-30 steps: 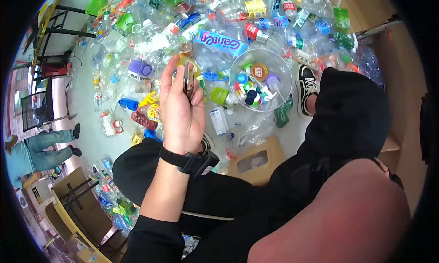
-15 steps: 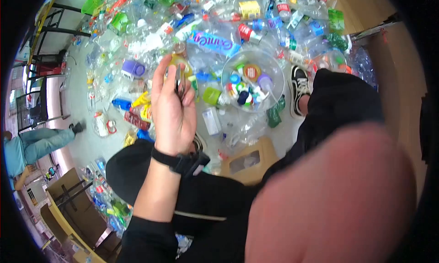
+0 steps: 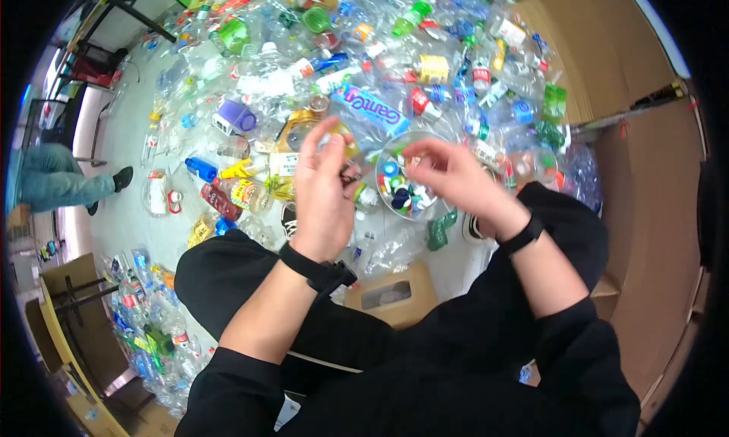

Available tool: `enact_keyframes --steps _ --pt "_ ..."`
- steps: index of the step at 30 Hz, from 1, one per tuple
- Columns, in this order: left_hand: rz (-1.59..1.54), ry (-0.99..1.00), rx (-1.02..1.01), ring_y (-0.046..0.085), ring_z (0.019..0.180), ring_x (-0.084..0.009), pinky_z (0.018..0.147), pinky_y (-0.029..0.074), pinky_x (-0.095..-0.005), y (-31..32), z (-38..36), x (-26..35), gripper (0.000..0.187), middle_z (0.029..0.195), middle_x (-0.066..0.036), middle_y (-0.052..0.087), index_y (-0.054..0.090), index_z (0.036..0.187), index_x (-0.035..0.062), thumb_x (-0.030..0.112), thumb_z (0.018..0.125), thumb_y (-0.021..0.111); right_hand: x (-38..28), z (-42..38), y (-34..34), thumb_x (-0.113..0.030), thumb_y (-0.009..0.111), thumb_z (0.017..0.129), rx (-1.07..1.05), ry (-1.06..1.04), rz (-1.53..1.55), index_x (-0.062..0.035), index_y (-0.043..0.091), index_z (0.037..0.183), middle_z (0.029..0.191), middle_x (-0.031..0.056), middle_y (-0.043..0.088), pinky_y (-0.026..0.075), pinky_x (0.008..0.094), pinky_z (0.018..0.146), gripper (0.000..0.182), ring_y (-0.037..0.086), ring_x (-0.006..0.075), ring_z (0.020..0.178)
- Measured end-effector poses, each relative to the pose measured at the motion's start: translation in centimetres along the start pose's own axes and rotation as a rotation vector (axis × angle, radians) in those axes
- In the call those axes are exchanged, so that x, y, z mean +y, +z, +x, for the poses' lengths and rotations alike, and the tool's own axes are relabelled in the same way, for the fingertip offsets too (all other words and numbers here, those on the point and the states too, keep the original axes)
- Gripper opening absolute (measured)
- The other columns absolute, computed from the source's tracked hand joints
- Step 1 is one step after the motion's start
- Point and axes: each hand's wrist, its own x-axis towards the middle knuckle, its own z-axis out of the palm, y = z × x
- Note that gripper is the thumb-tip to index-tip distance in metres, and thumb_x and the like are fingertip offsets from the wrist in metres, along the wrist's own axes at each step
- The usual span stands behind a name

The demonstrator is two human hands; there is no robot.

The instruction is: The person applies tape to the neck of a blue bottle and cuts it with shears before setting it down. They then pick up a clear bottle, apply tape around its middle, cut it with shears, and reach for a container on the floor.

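My left hand (image 3: pixel 325 194) is raised over the pile, fingers closed around a small dark metal tool (image 3: pixel 350 171); its exact kind is mostly hidden by the fingers. My right hand (image 3: pixel 459 180) hovers over a clear round tub (image 3: pixel 382 196), fingertips bent together. Whether they pinch something cannot be made out. Inside the tub lie several bottle caps (image 3: pixel 400 197) in white, blue, green and other colours. Behind both hands is a clear bottle with a blue Ganten label (image 3: pixel 372 112). A yellowish bottle (image 3: pixel 300 133) lies just past my left hand.
Plastic bottles (image 3: pixel 266 80) cover the floor ahead, with another heap (image 3: pixel 156 323) at lower left. A cardboard box with a window (image 3: pixel 391 296) sits between my legs. Tall cardboard (image 3: pixel 645 194) stands on the right. Another person's legs (image 3: pixel 64 177) show at far left.
My right arm, blurred close to the camera before, has moved away, and the right hand is now over the tub. My left hand still holds the metal tool. The view has shifted slightly.
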Motion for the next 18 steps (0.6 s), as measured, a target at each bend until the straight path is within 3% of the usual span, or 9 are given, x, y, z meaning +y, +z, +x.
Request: enact_keyframes --steps 3,6,10,13,15,18 --pt "0.003 -0.058 0.021 0.043 0.07 -0.0036 0.057 0.034 -0.0187 0.3 -0.7 -0.5 0.038 0.11 -0.001 0.062 0.051 0.142 0.0122 0.018 0.106 0.06 0.0 -1.9 5.3 -0.019 0.075 0.096 0.008 -0.018 0.256 -0.006 0.062 0.133 0.093 -0.0037 0.064 0.043 0.0197 0.061 0.041 0.052 -0.0003 0.068" --pt "0.027 -0.04 0.008 0.045 0.071 -0.0038 0.059 0.036 -0.0195 0.4 -1.1 -0.9 0.04 0.11 -0.001 0.064 0.05 0.144 0.0123 0.019 0.106 0.061 0.1 -3.3 8.4 -0.014 0.073 0.097 0.041 -0.083 0.511 -0.0072 0.059 0.138 0.097 -0.0039 0.062 0.041 0.0185 0.061 0.044 0.048 -0.0024 0.07" --pt "0.063 -0.05 0.024 0.051 0.077 -0.0054 0.064 0.046 -0.0237 1.5 -1.7 -1.2 0.048 0.114 -0.003 0.061 0.043 0.15 0.0146 0.018 0.105 0.062 -0.6 -3.2 9.3 -0.013 0.075 0.095 0.266 -0.138 0.446 -0.0066 0.06 0.136 0.102 -0.0013 0.062 0.042 0.0198 0.062 0.045 0.051 0.0 0.072" --pt "0.075 -0.06 0.025 0.054 0.081 -0.007 0.072 0.051 -0.0245 1.6 -1.5 -1.5 0.047 0.111 -0.003 0.061 0.044 0.148 0.0139 0.018 0.105 0.062 -1.0 -3.1 9.4 -0.016 0.078 0.091 0.321 -0.222 0.284 -0.0041 0.063 0.131 0.101 0.002 0.063 0.046 0.025 0.065 0.043 0.056 0.0073 0.075" --pt "0.088 -0.046 -0.061 0.057 0.083 -0.0079 0.074 0.051 -0.026 1.1 -1.3 -1.7 0.049 0.11 -0.003 0.061 0.043 0.149 0.0132 0.019 0.105 0.063 -1.1 -2.9 9.5 -0.016 0.08 0.089 0.397 -0.424 0.167 -0.0031 0.066 0.127 0.092 0.002 0.06 0.045 0.0271 0.065 0.042 0.055 0.0097 0.074" --pt "0.029 -0.081 -0.135 0.063 0.093 -0.0113 0.077 0.055 -0.0285 0.5 -0.9 -3.0 0.049 0.111 -0.005 0.063 0.043 0.149 0.0141 0.019 0.105 0.062 -1.8 -3.1 8.8 -0.021 0.08 0.088 0.418 -0.46 0.127 -0.0006 0.068 0.121 0.089 0.0081 0.063 0.048 0.0321 0.067 0.04 0.058 0.0161 0.075"
